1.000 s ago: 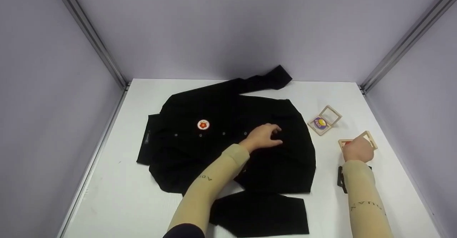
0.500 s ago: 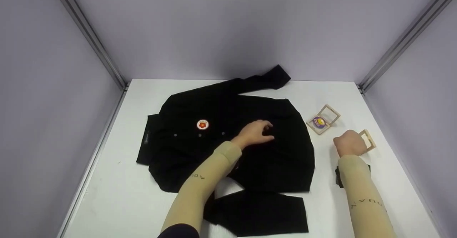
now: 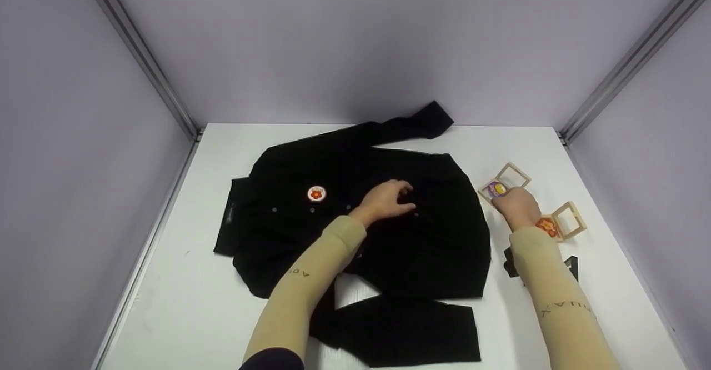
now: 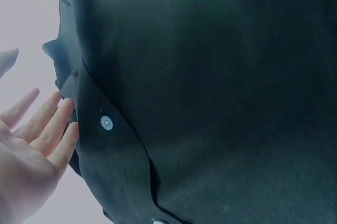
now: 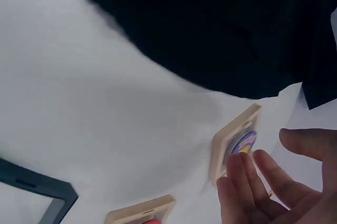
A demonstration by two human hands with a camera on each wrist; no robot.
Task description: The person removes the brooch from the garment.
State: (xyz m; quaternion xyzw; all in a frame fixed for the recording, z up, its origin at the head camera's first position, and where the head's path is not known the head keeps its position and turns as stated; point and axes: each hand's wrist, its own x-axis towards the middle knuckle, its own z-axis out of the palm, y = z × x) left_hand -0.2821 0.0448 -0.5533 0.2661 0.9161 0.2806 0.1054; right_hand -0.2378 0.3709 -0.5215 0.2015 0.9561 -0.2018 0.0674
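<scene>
My right hand (image 3: 516,206), fingers outstretched and gripping nothing, is at the purple badge (image 3: 497,189) in its open wooden case (image 5: 216,156); pinching the badge by its rim seems surest. My left hand (image 3: 383,200), relaxed, holding nothing, is over the black shirt (image 3: 439,259). I count one shirt, three badges, two wooden cases; the dark frame pieces (image 5: 39,182), partly hidden, defy counting.

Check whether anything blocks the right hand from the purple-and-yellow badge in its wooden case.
Nothing visible does. The right hand is at the near side of the purple-and-yellow badge, and the lid of the wooden case stands open beyond, out of the way. Whether fingertips touch the badge, I can't tell.
</scene>
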